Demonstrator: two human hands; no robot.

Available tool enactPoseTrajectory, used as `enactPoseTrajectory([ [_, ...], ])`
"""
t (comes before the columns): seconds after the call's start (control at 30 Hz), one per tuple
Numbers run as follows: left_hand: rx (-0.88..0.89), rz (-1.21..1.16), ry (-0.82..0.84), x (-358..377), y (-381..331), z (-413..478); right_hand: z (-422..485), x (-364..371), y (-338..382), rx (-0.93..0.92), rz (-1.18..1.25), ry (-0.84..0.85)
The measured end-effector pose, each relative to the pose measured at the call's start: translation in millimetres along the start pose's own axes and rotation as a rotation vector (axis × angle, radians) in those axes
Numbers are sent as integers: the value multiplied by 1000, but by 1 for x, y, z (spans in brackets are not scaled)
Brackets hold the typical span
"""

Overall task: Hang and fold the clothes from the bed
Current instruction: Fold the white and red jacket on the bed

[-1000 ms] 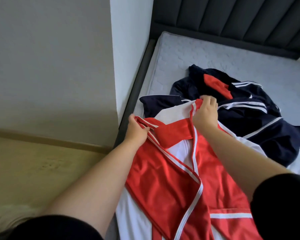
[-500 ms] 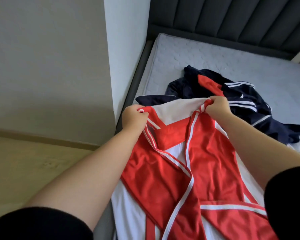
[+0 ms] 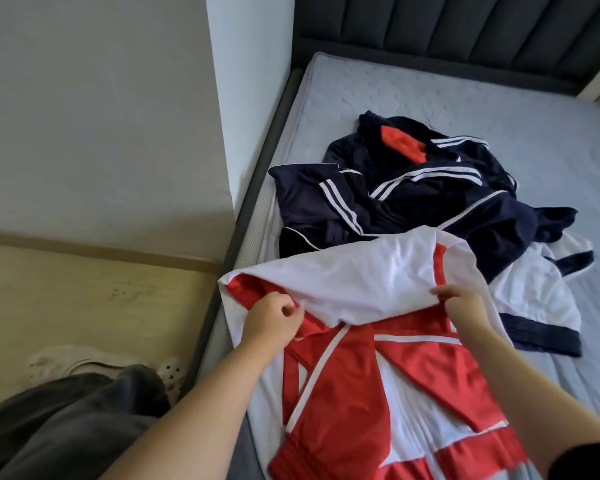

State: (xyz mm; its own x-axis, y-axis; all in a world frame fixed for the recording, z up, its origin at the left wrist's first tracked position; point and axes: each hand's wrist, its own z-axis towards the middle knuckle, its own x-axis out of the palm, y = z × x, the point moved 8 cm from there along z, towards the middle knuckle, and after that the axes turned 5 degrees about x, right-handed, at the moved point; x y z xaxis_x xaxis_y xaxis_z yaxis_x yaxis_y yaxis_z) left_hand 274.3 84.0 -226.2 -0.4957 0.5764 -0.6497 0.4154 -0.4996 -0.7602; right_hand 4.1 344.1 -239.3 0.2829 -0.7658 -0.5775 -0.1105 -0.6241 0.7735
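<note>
A red and white jacket lies on the near left part of the mattress. Its upper part is folded down toward me, so the white inside faces up. My left hand pinches the folded edge at the left. My right hand pinches the same edge at the right. Behind the jacket sits a crumpled navy garment with white stripes and a red patch. A white garment with navy bands lies to the right.
The dark padded headboard stands at the far end. A white wall and the grey bed frame run along the left. On the wooden floor by the bed are my grey trouser leg and pale clogs.
Both hands have pulled the jacket's collar end down toward me, folding the upper part over so its white inside shows. The navy garment behind is now uncovered.
</note>
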Motion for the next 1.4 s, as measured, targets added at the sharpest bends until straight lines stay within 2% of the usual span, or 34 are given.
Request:
enactPoseTrajectory([
  [0.1,-216,-195,-201,-9,21,3,1,4,-7,186,306,97],
  [0.27,-647,-876,-175,20,47,9,6,17,16,182,345,246],
  [0.4,-683,-1177,-52,36,37,12,12,25,23,206,246,262],
  [0.47,-666,-1239,52,39,37,9,17,21,26,190,305,209],
  [0.53,-668,-1197,68,39,51,4,21,14,22,206,355,161],
  [0.6,-675,-1140,19,37,65,3,20,19,15,244,287,216],
  [0.67,-669,-1183,-70,34,66,7,20,25,13,250,247,267],
  [0.77,-619,-1226,-191,23,61,23,30,17,29,157,178,135],
  [0.83,-618,-1173,-222,15,60,29,36,16,37,146,108,92],
  [0.9,-668,-1100,-272,10,64,28,41,17,43,130,81,51],
  [1.03,-818,-1140,-402,10,76,10,39,13,61,64,88,-100],
  [1.13,-760,-987,-306,11,73,5,30,16,66,67,43,-119],
  [1.2,-710,-907,-127,22,59,3,26,19,68,55,-11,-95],
  [1.3,-685,-906,246,45,38,-10,26,14,71,16,-58,-126],
  [1.33,-688,-915,322,49,35,-15,28,12,72,17,-58,-124],
  [1.4,-656,-846,353,47,37,-17,33,9,73,23,-35,-109],
])
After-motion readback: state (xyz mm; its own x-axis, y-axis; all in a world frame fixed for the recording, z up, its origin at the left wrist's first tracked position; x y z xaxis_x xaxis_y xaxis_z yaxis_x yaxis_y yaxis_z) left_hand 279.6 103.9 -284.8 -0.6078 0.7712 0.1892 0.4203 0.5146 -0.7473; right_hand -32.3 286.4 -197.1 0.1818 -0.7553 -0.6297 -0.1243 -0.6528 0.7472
